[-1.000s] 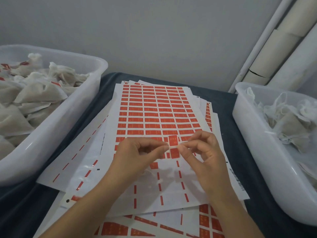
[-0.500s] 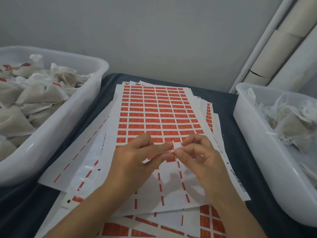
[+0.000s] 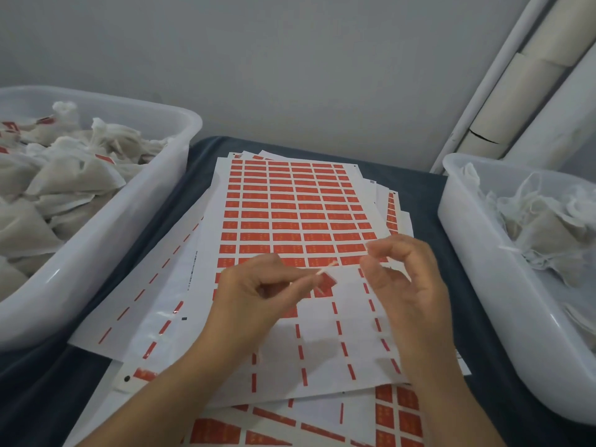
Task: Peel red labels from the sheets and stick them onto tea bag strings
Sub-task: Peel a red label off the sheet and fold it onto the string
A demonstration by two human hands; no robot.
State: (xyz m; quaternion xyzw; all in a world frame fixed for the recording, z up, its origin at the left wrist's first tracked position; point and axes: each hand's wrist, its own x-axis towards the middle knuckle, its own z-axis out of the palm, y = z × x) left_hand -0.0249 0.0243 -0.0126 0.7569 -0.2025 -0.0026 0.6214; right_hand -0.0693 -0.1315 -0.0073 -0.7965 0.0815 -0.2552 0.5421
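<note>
grey wall behind, and a dark cloth-covered surface [image 3: 419,185] carries a loose stack of label sheets, the top sheet [image 3: 290,221] about half stripped: full red rows on its far part, bare backing with thin red dashes nearer the person. a white tub [image 3: 180,124] on the left holds tea bags, some with red tags showing; a second white tub [image 3: 458,227] on the right holds more bags with white strings.

left hand [image 3: 254,291] hovers over the sheet's middle, its thumb and forefinger pinched on a red label [image 3: 324,280] that appears folded around a thin pale string [image 3: 327,267]. the string pokes out up and to the right from the pinch, towards the right hand; the label's long axis seems to run along that same slant, though it is small and partly hidden. right hand [image 3: 403,285] is just beside it, fingers curled with thumb and forefinger close together, apparently holding nothing; whether a strand runs between them i cannot tell.

by my judgement the label is featherlight, limp and tacky on one side, so it will curl or stick to skin if taken by the face; best held by its edges or pressed flat once folded. the string is soft and slack, easily slipping out of the fold, so it wants pinching right next to the label.
</note>
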